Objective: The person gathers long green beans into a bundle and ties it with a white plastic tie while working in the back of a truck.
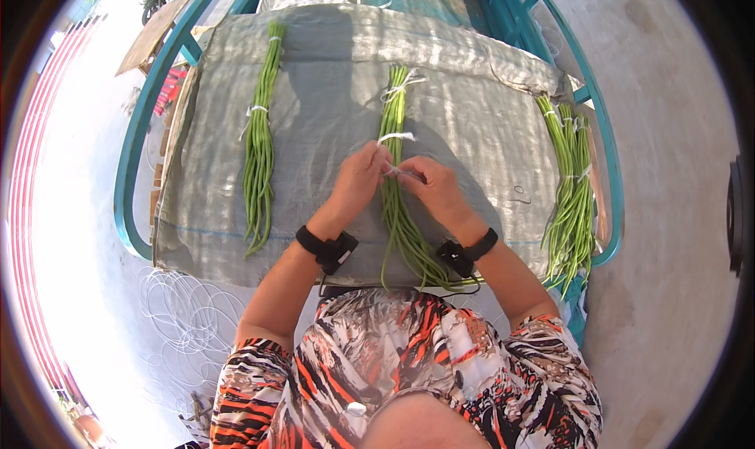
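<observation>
Patterned shirt (377, 339), near. Left hand (358, 178) and right hand (439, 193): close together, pinching white tie (393, 170) at central long-bean bundle (395, 209), on grey sheet (212, 134). Risk: uneven pulling could slip the tie loose.

The long beans (259, 158) are showing green, the ties (396, 137) white, the sheet (330, 119) blue-lined grey, the frame (124, 174) teal, the shirt (362, 347) streaked orange, black and white.

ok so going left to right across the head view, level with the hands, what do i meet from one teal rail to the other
left teal rail, left yardlong bean bundle, left hand, middle yardlong bean bundle, right hand, right-side cluster of yardlong beans, right teal rail
</observation>
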Available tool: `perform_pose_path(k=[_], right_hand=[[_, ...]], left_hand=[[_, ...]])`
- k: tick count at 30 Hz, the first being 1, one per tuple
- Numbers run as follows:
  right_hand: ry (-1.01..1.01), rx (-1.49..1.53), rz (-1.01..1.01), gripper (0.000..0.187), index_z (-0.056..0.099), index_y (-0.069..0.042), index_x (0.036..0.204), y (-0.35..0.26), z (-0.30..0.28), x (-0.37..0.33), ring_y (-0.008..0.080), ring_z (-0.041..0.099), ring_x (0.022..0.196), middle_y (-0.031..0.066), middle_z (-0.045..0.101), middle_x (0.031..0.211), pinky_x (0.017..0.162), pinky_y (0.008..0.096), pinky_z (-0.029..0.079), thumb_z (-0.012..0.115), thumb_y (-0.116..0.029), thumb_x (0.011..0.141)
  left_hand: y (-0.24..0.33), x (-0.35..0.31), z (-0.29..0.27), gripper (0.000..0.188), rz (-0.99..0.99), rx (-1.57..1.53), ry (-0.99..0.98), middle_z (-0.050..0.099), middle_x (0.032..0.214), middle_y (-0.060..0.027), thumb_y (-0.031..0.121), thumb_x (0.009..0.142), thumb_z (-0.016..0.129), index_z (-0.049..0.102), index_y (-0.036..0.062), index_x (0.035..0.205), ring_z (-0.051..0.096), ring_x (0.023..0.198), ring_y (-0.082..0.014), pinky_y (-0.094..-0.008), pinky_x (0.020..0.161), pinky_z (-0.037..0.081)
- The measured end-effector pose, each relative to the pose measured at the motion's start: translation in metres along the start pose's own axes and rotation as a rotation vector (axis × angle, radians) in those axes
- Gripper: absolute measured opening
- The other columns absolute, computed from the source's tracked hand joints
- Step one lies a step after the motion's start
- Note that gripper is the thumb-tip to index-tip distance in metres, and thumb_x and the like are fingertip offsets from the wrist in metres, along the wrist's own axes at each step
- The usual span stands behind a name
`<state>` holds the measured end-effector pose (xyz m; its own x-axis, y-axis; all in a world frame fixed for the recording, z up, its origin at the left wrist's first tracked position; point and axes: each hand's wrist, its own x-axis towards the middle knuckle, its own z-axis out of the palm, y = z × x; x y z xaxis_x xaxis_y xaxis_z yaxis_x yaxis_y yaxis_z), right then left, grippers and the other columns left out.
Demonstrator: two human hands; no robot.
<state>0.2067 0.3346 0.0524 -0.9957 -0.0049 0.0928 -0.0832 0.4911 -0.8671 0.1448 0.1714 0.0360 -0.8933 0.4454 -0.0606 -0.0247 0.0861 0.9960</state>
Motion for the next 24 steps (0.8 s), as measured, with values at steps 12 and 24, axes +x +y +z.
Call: perform_pose_path(k=[12,24], right_hand=[[0.016,0.047,0.043,0.015,0.062,-0.005,0.097,0.006,0.014,-0.003,0.0049,0.043,0.058,-0.0018,0.052,0.065,0.054,0.0222,0.037,0.064,-0.012,0.084],[0.042,0.292,0.199,0.011,0.060,-0.004,0.088,0.025,0.015,-0.001,0.0011,0.042,0.060,-0.0064,0.051,0.065,0.052,0.0195,0.034,0.063,-0.014,0.086]], left_hand=[[0.000,0.005,-0.005,0.029,-0.124,-0.046,-0.009,0.058,0.072,-0.0028,0.028,0.095,0.046,0.057,0.0022,0.086,0.052,0.063,-0.0096,-0.0239,0.058,0.044],[-0.009,-0.006,0.006,0.016,0.330,0.517,0.094,0.055,0.087,-0.0118,0.005,0.071,0.063,0.057,0.0056,0.086,0.054,0.087,-0.0322,-0.0403,0.072,0.045]])
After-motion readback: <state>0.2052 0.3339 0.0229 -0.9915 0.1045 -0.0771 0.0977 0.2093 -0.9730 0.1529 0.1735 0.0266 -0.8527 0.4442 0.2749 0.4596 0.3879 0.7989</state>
